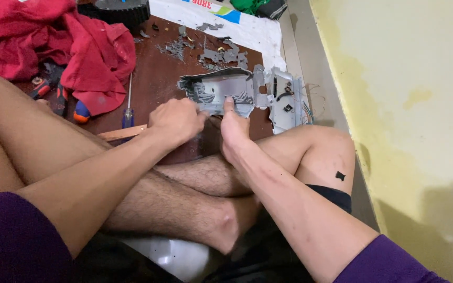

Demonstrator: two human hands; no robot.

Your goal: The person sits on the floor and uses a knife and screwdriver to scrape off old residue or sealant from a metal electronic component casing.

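the grey shell [226,91] lies just ahead of both hands, its long axis running across them. the left hand [176,119] is closed on its near left edge; the right hand [233,128] presses a thumb on its near edge, equally close.

White printed sheet [247,26], poss. packaging, top centre; red, blue, green marks.
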